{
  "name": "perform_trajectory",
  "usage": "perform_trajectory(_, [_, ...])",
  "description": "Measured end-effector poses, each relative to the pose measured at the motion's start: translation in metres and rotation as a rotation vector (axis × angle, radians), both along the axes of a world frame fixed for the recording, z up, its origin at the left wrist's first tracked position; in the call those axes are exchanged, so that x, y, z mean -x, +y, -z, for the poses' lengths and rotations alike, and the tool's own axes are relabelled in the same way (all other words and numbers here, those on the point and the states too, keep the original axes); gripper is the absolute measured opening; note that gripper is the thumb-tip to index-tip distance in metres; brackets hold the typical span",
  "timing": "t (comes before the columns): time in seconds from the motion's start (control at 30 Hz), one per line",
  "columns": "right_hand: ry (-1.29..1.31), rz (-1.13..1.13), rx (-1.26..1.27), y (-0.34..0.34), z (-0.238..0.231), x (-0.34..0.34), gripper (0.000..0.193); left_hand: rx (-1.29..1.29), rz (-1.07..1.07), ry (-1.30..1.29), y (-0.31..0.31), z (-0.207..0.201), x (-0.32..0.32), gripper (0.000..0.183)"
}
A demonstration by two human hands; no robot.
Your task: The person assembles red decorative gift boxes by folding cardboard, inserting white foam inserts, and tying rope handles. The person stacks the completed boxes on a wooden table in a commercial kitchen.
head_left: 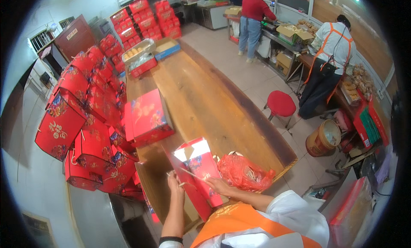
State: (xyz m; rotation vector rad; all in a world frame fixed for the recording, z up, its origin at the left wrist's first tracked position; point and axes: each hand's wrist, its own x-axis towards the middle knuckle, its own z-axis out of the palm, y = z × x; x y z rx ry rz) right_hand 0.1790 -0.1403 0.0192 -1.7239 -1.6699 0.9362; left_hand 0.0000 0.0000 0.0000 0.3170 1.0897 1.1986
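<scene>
- You stand at the near end of a wooden table (209,106), an orange apron (233,220) over white sleeves, working a pale cord (195,176) with both hands.
- Your left hand (176,183) has its fingers closed on the cord, beyond the left side of a red gift box (208,163).
- Your right hand (220,187) pinches the same cord over the box's printed panel.
- The box lies in front of you at the table's near end, tilted, its white inner face catching the light.
- A crumpled red plastic bag (244,171) sits just right of it, by the near right corner.
- Beneath your left forearm is what looks like an open brown carton (156,166), partly hidden.
- Along the table's left edge rests a larger red box (147,111); red cartons (64,128) are piled beyond that edge.
- At the far left corner, a red tray (143,67) adjoins a blue-sided one (168,54).
- Across the room, two co-workers (323,81) face a side counter near a red stool (281,103).
</scene>
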Motion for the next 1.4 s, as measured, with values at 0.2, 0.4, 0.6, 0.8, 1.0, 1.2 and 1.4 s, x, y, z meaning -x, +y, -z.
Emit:
perform_trajectory(0.2, [0.098,0.008,0.156,-0.04,0.05,-0.012,0.021,-0.004,-0.129,0.066,0.024,-0.143,0.051,0.011])
perform_trajectory(0.4, [-0.596,0.027,-0.2,-0.045,0.091,-0.052,0.023,-0.949,-0.652,0.697,-0.023,-0.323,0.059,0.017])
perform_trajectory(0.6, [0.047,0.027,0.346,-0.05,0.022,-0.041,0.017,-0.425,0.511,1.31,-0.103,-0.219,0.053,0.03])
perform_trajectory(0.8, [0.891,0.069,0.464,-0.046,-0.069,0.008,0.013,-0.013,1.108,0.926,-0.138,-0.187,0.016,0.033])
perform_trajectory(1.0, [1.072,0.073,0.356,-0.022,-0.101,0.023,0.02,0.112,0.728,0.617,-0.14,-0.19,0.054,0.033])
perform_trajectory(1.2, [0.981,-0.017,0.288,-0.008,-0.1,0.075,0.015,0.123,0.547,0.358,-0.146,-0.187,0.109,0.033])
perform_trajectory(1.4, [0.865,-0.113,0.156,0.003,-0.094,0.12,0.01,0.162,0.457,0.346,-0.145,-0.187,0.124,0.027])
